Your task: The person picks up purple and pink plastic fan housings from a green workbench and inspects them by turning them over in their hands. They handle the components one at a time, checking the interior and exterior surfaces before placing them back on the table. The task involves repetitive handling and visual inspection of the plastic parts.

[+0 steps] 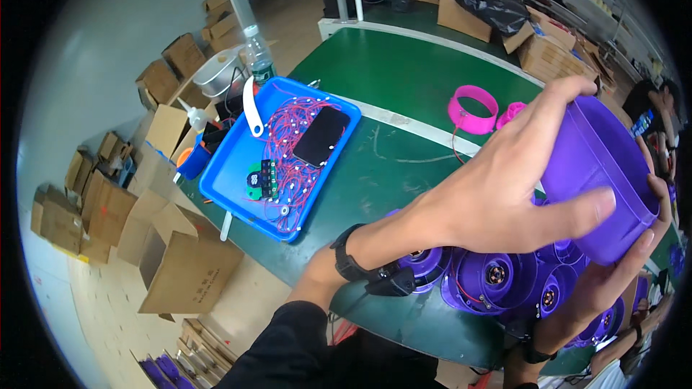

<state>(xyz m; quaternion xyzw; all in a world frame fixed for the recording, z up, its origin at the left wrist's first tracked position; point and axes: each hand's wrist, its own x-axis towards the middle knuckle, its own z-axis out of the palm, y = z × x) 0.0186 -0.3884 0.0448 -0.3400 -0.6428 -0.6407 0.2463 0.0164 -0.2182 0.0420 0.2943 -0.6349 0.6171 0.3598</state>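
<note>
Both my hands hold a purple, cup-shaped plastic housing (602,166) up at the right, tilted above the green table. My left hand (497,198) grips its near side, thumb across the wall and fingers reaching to the upper rim. Beneath and on the far right side, my right hand (605,284) supports it, with fingertips showing at the edge. Under my hands, several round purple housings (479,284) stand close together, with motor-like centres and red wires visible. Part of that group is hidden by my arms. A pink ring (473,109) with a thin wire lies beyond my left hand.
On the table's left, a blue tray (234,166) holds tangled red wires, a black phone (322,136) and small green circuit boards (262,179). A plastic bottle (259,56) stands behind it. Cardboard boxes (189,268) sit on the left floor. Other people's arms (634,342) show at the right.
</note>
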